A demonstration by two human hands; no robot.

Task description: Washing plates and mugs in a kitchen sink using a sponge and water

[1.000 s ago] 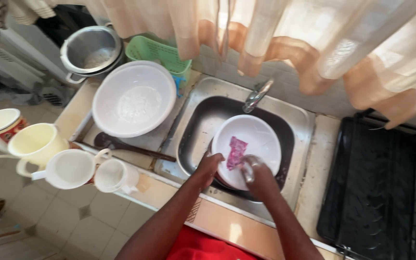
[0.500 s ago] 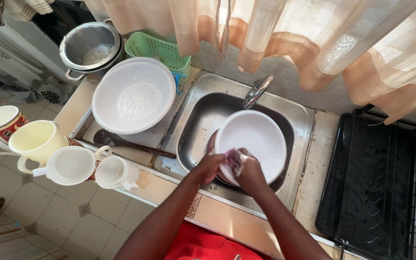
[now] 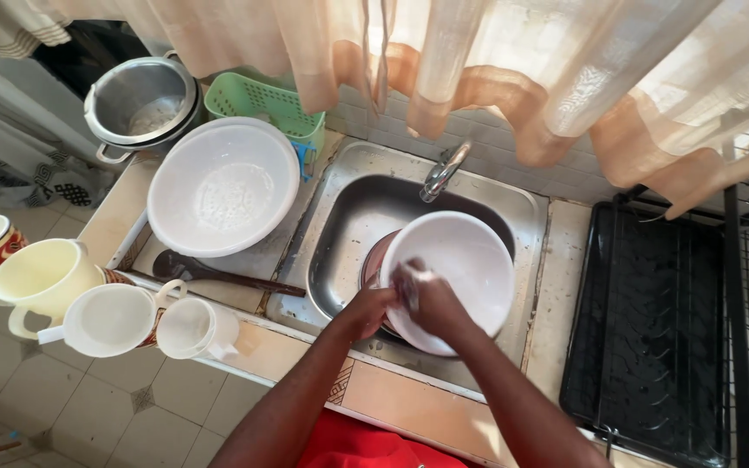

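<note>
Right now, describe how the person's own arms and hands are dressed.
Both forearms are bare, with no sleeves showing up to the frame's lower edge. The left hand and right hand wear no gloves; I can make out no rings, watch or bracelets. A red garment shows below, between the arms.

No packages, labels, signs or screens visible anywhere.

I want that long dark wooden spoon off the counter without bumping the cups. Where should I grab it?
Take the wooden spoon by its thin handle end near the sink, coming from above. It lies flat, and its bowl end sits close to the white cups and under the big white basin.
</note>
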